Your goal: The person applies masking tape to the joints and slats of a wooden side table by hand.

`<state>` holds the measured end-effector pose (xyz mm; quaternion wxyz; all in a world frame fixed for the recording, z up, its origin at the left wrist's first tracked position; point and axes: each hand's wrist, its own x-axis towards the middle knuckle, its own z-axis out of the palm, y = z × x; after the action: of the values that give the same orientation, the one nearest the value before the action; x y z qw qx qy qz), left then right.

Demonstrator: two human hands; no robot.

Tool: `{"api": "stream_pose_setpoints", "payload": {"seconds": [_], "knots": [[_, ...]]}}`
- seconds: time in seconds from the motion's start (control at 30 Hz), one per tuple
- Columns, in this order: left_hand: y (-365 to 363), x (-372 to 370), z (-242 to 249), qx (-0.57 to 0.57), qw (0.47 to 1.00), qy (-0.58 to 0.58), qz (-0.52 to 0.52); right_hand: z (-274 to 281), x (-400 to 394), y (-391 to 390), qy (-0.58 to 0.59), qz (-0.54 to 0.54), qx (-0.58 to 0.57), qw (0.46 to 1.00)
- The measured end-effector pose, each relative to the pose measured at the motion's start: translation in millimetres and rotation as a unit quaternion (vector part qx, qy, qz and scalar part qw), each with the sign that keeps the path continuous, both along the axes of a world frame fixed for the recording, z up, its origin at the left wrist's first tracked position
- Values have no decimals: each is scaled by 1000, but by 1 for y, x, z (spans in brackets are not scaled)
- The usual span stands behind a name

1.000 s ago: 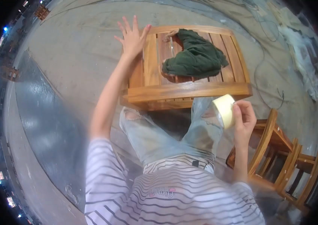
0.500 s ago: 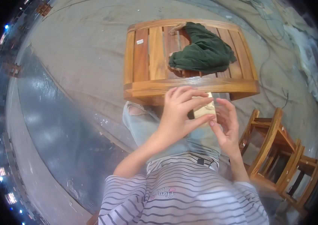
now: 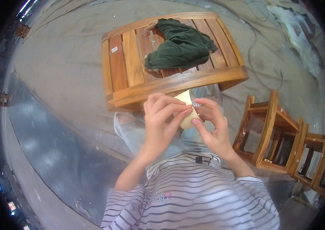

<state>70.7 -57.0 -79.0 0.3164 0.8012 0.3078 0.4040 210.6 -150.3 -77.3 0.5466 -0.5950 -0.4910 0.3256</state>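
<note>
Both hands are at a pale yellow curled piece [image 3: 188, 122], like a roll or a bent sheet, with a greyish inner side; its exact kind does not show. The thumb and fingertips of my left hand [image 3: 161, 119] pinch together at its near face. From the other side my right hand [image 3: 213, 124] grips it, thumb in front and fingers at the edge. Part of the piece is hidden behind the fingers. It is held over my lap, just before the near rail of a slatted wooden stool [image 3: 132, 92].
A dark green cloth bundle [image 3: 181, 48] lies on the stool's slats, with a small white label [image 3: 114, 49] to its left. Wooden frames [image 3: 268, 130] stand at the right. A cable [image 3: 252, 50] and crumpled plastic sheeting [image 3: 298, 38] lie on the cloth-covered floor.
The hands and the pale yellow piece have shifted left in view, as has the stool. The piece has turned and now looks more curled, and the left fingertips have closed in on it.
</note>
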Motion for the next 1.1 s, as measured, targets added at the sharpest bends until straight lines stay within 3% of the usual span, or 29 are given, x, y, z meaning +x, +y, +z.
{"api": "stream_pose_setpoints", "payload": {"seconds": [0.3, 0.4, 0.63, 0.87, 0.97, 1.1], "knots": [[-9, -3, -2, -24, 999, -30, -20, -2, -1, 7, -70, -85, 10, 994], [-11, -3, 4, -41, 997, -50, -29, 8, 6, 9, -122, -60, 9, 991], [10, 4, 16, 69, 996, 31, 38, 3, 17, 22, -197, -47, 53, 978], [17, 7, 17, 142, 987, 69, 24, 2, 21, 29, -293, -44, 112, 949], [17, 7, 21, 152, 985, 71, 30, 7, 18, 28, -276, -45, 79, 957], [18, 11, 20, 146, 987, 56, 31, -2, 22, 33, -356, -43, 177, 917]]}}
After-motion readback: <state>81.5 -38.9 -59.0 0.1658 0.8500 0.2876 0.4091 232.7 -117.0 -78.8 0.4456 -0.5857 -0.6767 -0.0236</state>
